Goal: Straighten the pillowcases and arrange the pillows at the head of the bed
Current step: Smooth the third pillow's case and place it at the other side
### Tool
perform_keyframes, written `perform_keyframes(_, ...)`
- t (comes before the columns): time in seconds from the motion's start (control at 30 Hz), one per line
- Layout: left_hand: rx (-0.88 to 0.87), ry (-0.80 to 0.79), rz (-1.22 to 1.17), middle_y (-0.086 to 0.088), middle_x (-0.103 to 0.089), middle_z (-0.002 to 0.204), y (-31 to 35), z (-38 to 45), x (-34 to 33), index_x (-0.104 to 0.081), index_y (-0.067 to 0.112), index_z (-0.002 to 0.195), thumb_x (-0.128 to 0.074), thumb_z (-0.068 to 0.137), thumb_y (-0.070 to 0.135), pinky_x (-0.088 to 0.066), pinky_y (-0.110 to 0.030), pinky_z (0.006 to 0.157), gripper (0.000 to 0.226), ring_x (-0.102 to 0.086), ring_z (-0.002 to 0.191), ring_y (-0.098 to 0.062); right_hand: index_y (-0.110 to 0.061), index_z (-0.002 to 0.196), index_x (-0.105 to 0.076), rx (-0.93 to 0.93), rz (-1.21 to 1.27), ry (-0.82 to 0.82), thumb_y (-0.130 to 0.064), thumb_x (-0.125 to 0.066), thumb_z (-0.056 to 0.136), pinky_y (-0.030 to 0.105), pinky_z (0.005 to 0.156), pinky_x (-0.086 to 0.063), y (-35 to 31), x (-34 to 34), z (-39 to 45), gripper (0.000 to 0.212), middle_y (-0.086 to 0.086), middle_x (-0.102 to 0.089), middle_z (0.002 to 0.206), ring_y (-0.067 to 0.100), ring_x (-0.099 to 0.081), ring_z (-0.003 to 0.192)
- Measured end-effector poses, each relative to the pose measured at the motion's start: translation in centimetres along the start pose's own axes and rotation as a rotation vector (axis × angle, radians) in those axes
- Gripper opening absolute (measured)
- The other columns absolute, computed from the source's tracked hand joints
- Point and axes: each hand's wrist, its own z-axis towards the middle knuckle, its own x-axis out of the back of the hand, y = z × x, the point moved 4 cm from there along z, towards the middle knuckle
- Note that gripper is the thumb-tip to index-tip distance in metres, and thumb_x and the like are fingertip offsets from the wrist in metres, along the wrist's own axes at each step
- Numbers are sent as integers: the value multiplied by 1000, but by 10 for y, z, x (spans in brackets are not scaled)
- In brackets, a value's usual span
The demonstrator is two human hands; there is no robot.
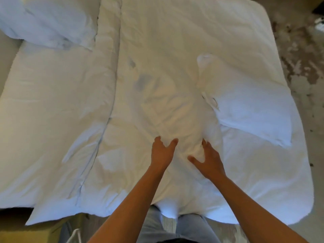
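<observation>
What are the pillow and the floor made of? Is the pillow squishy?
The pillow under the hands looks like white woven cloth, probably cotton, matt, over soft filling: it wrinkles and dents where the left hand and right hand press. So yes, likely squishy. The floor looks like carpet with a mottled grey and brown pattern, but it is too blurred to be sure.

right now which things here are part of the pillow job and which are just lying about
Part of the job:
- middle pillow, under both hands
- right pillow
- far-left pillow
- left hand, right hand

Just there:
- duvet
- patterned floor
</observation>
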Motion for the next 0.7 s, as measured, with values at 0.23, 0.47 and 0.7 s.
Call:
perform_keyframes(0.23,145,141,-42,-16,-43,152,5,48,-26,-16,12,159,-78,70,70,-45,-48,111,123,-49,137,-38,-40,164,-6,60,-21,-88,-97,-48,70,45,115,-41,-11,-27,-5,118,-6,-18,174,24,-31,154)
perform_keyframes(0.47,100,334,-150,-14,-63,127,6,56,-55,-41,8,133,-73,88,45,-52,-48,100,67,-63,117,-38,-44,162,-1,109,-11,-102,-101,-48,65,45,111,-44,-5,-36,5,122,-5,-18,173,24,-32,153)
perform_keyframes(0.7,25,453,-124,-7,-63,103,25,46,-54,-46,9,118,-65,92,25,-48,-34,79,36,-65,101,-37,-46,161,-8,223,27,-150,-94,-51,71,43,107,-46,16,-17,10,111,-11,-16,173,20,-30,152)
